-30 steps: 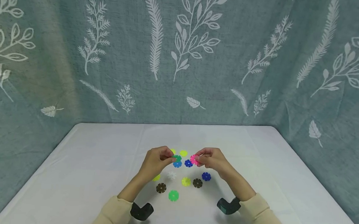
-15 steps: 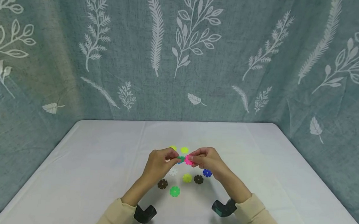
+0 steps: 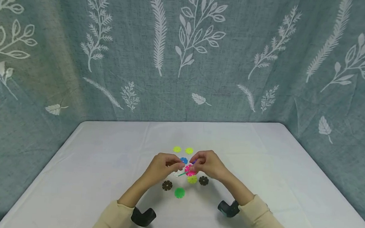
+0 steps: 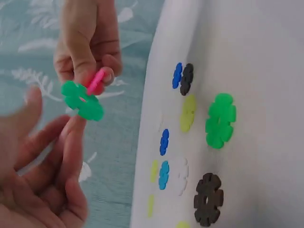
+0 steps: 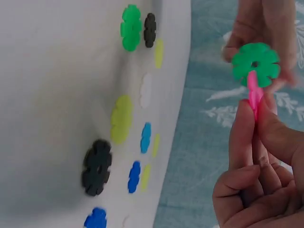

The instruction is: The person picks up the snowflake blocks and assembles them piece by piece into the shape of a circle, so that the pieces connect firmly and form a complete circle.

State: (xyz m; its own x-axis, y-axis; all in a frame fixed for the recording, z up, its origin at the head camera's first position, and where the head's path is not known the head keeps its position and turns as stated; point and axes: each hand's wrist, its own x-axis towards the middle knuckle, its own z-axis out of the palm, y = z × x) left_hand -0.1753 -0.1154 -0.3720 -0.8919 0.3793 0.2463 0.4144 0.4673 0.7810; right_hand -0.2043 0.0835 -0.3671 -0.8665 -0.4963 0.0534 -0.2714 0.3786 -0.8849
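In the right wrist view, my right hand [image 5: 261, 166] pinches a pink notched flower disc [image 5: 254, 92] between thumb and fingers. A green flower disc [image 5: 266, 64] is joined crosswise to its upper edge, slotted together. My left hand [image 4: 52, 166] is beside the green disc in the left wrist view, thumb lifted away and fingers loosely bent. Its fingertips lie close under that disc; whether they touch it I cannot tell. In the head view, the left hand [image 3: 165, 166] and the right hand [image 3: 210, 166] face each other above the table, with the pink disc [image 3: 189, 170] between them.
On the white table [image 3: 107, 158] lie loose flower discs: a green one [image 3: 179, 192], brown ones [image 3: 167, 185], a yellow one [image 3: 192, 179], a light blue one [image 3: 184, 160] and a white one [image 4: 182, 176]. Two yellow discs [image 3: 177, 149] lie farther back. A leaf-patterned curtain [image 3: 158, 102] surrounds the table.
The hands have come together, and the green disc, earlier pinched by the left hand, is now joined to the pink disc in the right hand. The left thumb has let go.
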